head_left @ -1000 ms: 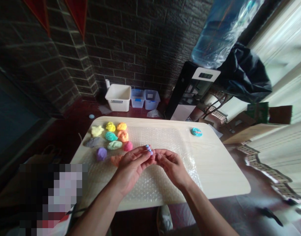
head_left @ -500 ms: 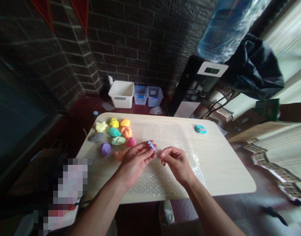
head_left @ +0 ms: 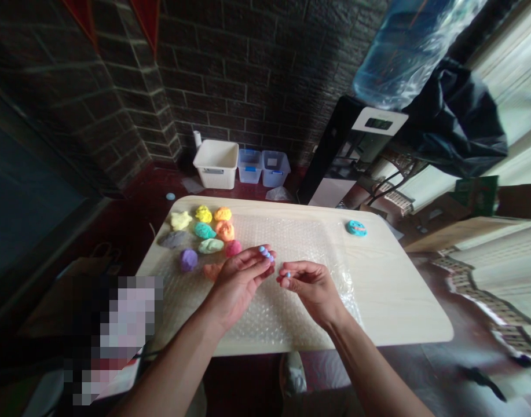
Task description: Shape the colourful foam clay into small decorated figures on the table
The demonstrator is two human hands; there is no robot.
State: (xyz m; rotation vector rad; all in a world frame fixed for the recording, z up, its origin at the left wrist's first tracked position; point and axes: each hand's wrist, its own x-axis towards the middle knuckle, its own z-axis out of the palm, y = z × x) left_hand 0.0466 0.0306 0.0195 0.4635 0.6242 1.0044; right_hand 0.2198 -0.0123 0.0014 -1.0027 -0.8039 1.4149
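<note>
My left hand (head_left: 238,280) hovers over a bubble-wrap sheet (head_left: 286,243) on a pale wooden table (head_left: 395,295), fingers curled, with a row of small light-blue clay beads (head_left: 265,253) resting on its fingertips. My right hand (head_left: 311,284) is close beside it, thumb and forefinger pinched on one tiny light-blue clay ball (head_left: 288,274). Several coloured clay lumps (head_left: 204,236) lie at the table's far left: yellow, orange, teal, green, pink, purple and grey.
A teal clay disc with pink marks (head_left: 356,227) lies at the table's far right. Behind the table stand a white bin (head_left: 216,163), two clear boxes (head_left: 263,168) and a water dispenser (head_left: 356,145) against a dark brick wall. A blurred patch sits at lower left.
My hands have come apart a little. My right hand now shows a tiny blue ball pinched in its fingertips. The beads stay on my left fingertips.
</note>
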